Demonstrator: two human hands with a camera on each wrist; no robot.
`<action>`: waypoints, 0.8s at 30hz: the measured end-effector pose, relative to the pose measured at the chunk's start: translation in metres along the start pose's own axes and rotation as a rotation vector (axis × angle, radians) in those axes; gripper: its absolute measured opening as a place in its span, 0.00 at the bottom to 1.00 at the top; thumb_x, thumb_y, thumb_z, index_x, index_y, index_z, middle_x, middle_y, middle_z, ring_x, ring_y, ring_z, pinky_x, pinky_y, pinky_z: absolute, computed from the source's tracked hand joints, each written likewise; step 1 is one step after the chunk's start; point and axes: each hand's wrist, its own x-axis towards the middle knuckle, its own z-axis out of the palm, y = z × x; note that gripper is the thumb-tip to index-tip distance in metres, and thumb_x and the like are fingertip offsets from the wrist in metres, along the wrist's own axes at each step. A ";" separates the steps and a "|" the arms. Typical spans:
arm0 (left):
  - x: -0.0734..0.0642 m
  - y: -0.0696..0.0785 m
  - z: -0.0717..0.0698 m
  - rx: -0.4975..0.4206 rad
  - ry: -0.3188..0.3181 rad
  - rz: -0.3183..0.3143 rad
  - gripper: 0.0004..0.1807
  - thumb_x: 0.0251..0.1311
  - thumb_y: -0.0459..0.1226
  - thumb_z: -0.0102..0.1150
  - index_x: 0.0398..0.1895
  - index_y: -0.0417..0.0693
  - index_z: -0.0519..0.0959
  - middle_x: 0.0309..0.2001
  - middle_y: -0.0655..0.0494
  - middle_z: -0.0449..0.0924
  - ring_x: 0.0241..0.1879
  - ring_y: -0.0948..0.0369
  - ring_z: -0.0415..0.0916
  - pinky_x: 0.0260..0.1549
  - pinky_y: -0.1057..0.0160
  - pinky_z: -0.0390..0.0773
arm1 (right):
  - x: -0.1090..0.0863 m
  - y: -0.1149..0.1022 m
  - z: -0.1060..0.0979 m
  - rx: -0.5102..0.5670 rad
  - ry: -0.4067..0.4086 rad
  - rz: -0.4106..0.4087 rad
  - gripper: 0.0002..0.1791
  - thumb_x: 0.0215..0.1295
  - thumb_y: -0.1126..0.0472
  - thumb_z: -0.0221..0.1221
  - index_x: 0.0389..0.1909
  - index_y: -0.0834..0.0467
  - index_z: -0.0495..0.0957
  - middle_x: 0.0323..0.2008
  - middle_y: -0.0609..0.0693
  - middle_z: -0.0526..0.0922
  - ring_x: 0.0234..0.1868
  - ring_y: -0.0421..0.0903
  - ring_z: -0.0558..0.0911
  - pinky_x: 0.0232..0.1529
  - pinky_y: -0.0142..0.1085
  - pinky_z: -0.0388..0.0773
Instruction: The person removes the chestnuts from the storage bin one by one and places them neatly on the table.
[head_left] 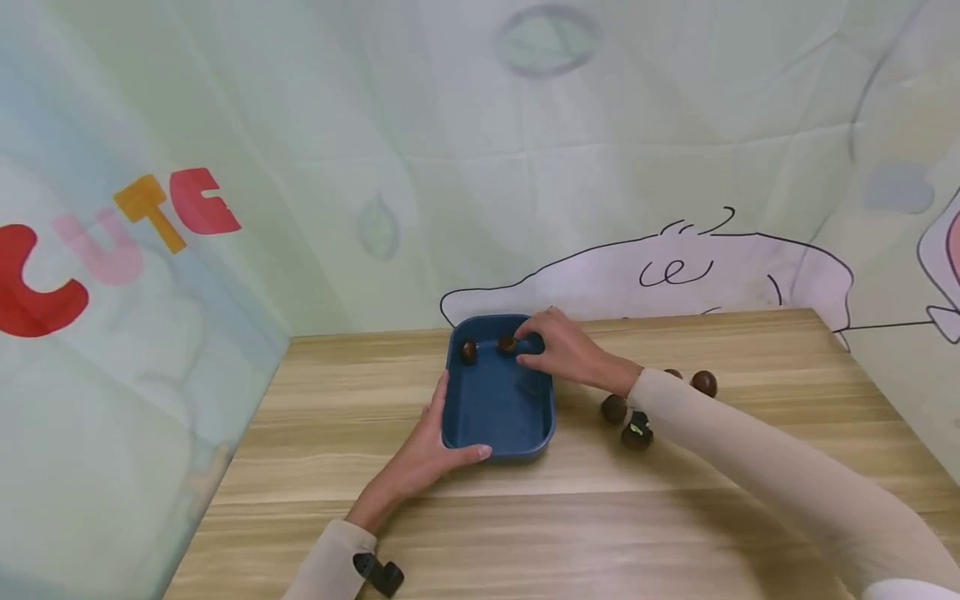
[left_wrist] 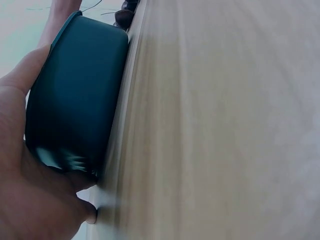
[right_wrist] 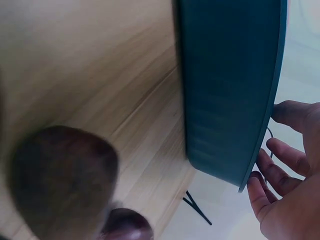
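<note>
A blue rectangular tray (head_left: 498,408) stands on the table, two brown chestnuts inside near its far end: one chestnut (head_left: 468,352) at the left, another chestnut (head_left: 507,344) by my right fingertips. My left hand (head_left: 423,450) grips the tray's near left corner, thumb over the front rim and fingers along the left side. In the left wrist view this hand (left_wrist: 35,185) lies against the tray wall (left_wrist: 80,85). My right hand (head_left: 562,346) reaches over the far right rim, thumb and index finger apart. In the right wrist view no chestnut shows between its fingers (right_wrist: 285,160).
Right of the tray, several chestnuts lie on the wooden table (head_left: 360,383), among them a dark one (head_left: 637,433) with a pale green mark and a round one (head_left: 705,383). My right sleeve (head_left: 750,450) passes close by them. A printed curtain (head_left: 337,125) hangs behind the table.
</note>
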 end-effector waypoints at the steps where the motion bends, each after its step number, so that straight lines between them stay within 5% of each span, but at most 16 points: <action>1: 0.000 0.000 0.000 0.002 -0.001 -0.004 0.72 0.62 0.58 0.79 0.92 0.72 0.30 0.91 0.52 0.32 0.88 0.35 0.27 0.77 0.21 0.46 | 0.003 -0.001 0.001 -0.007 -0.001 0.000 0.20 0.71 0.59 0.74 0.57 0.66 0.88 0.56 0.60 0.88 0.62 0.60 0.79 0.63 0.53 0.79; 8: 0.002 0.001 0.002 0.007 -0.003 -0.007 0.72 0.62 0.58 0.79 0.92 0.71 0.29 0.92 0.52 0.31 0.87 0.34 0.26 0.77 0.22 0.45 | 0.021 -0.007 0.012 -0.037 -0.048 -0.012 0.21 0.73 0.58 0.73 0.60 0.66 0.87 0.59 0.59 0.88 0.68 0.59 0.77 0.71 0.53 0.76; 24: -0.001 0.001 0.001 -0.005 0.000 0.013 0.73 0.62 0.57 0.80 0.92 0.68 0.30 0.91 0.51 0.34 0.87 0.34 0.28 0.77 0.22 0.46 | 0.055 -0.023 0.035 -0.085 -0.173 0.021 0.28 0.74 0.55 0.72 0.67 0.66 0.83 0.65 0.61 0.86 0.67 0.59 0.81 0.70 0.52 0.78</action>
